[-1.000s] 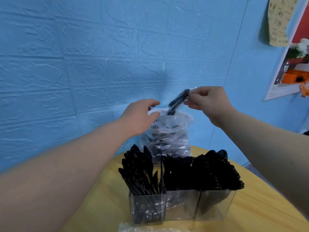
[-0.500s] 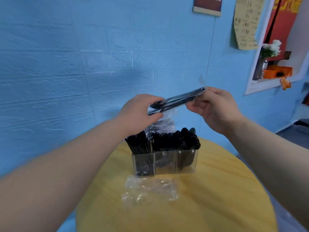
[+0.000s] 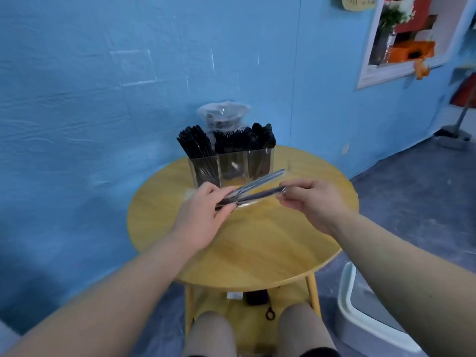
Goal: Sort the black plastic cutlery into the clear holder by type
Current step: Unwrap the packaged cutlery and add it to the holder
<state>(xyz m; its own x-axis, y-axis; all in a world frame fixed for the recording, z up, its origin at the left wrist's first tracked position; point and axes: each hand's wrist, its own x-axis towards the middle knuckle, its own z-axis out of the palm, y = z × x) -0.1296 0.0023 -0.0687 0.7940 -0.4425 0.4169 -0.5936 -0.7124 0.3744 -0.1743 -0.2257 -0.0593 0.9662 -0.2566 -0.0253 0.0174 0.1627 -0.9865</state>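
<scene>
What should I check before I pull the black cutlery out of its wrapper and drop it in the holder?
1. Left hand grips one end of the wrapped cutlery: ok.
2. Right hand pinches the other end: ok.
3. Wrapper off: not ok, plastic covers the pieces.
4. Piece types known: cannot tell, blurred.
5. Clear holder upright on the table: ok.
6. Room left in the compartments: cannot tell, all look crowded.

Head view, sole camera: worn high above a round yellow table (image 3: 257, 253), facing forward and steeply down, forearms entering from the near edge, clear holder (image 3: 231, 163) at the table's far side, blue wall (image 3: 103, 73) beyond, knees nearest below.
</scene>
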